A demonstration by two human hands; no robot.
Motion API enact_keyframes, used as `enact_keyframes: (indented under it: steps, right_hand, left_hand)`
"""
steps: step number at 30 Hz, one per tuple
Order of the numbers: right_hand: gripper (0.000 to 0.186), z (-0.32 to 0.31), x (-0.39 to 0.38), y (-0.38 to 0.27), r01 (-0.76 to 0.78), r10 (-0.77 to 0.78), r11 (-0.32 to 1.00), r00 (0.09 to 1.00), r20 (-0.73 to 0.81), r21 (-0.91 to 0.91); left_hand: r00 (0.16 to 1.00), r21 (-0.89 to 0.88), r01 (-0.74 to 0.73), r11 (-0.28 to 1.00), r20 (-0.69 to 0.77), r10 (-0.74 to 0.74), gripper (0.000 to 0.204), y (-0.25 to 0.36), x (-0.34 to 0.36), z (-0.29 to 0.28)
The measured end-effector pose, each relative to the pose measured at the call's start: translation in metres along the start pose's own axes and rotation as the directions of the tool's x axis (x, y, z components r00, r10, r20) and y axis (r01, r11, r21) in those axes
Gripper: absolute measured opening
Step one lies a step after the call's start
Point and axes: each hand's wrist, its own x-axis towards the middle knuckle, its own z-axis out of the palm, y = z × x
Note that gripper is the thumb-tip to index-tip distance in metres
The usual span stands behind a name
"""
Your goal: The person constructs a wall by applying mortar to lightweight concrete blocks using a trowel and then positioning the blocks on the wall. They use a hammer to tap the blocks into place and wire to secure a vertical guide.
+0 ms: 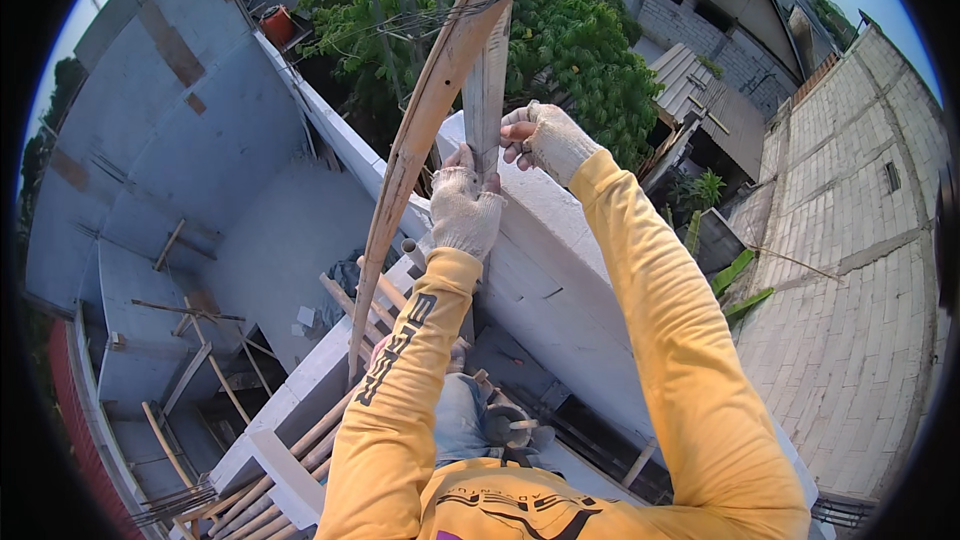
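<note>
My left hand [466, 204], in a fingerless white knit glove, grips an upright weathered timber [485, 70] at the centre. Just right of it, my gloved right hand [548, 145] is raised with bare fingers curled; whatever they hold is too small to make out. A long brown plank [425, 105] leans diagonally left of the timber, with dark wire [470, 8] looped across both near the top. Behind my hands runs a pale block wall top [560, 270]. A tool pouch [505, 425] shows at my waist below.
Wooden poles [290, 470] lie along a block ledge at lower left, beside a deep walled space with a pale floor [260, 240] and makeshift wooden scaffolding [230, 390]. Trees [580, 60] and tin roofs [705, 90] stand beyond. A tall block wall [840, 260] rises at right.
</note>
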Motion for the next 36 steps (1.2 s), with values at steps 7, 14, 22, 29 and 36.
enact_keyframes:
  steps: [7,14,22,29,36]
  right_hand:
    - [0.022,0.008,-0.016,-0.007,0.058,-0.078,0.972,0.994,-0.078,-0.228]
    - [0.022,0.018,-0.02,-0.006,-0.113,0.084,0.982,0.978,-0.192,-0.15]
    - [0.017,0.067,-0.051,0.019,0.347,-0.455,0.835,0.871,-0.184,-0.426]
    - [0.016,0.017,-0.03,0.01,0.251,-0.43,0.852,0.836,-0.34,-0.458]
    - [0.022,0.012,0.014,-0.02,-0.169,0.12,0.953,0.973,-0.195,-0.253]
  left_hand:
    - [0.999,0.066,-0.044,0.997,-0.006,0.045,0.059,-0.014,0.003,0.004]
    - [0.995,0.135,-0.087,0.987,-0.04,0.093,0.057,-0.001,0.004,0.005]
    - [0.948,-0.141,-0.18,0.974,-0.291,0.133,0.032,-0.043,0.013,0.01]
    - [0.918,-0.372,0.287,0.883,-0.158,-0.364,0.024,0.005,0.039,-0.005]
    - [0.975,-0.675,0.218,0.705,0.124,-0.183,0.023,-0.044,0.101,0.009]
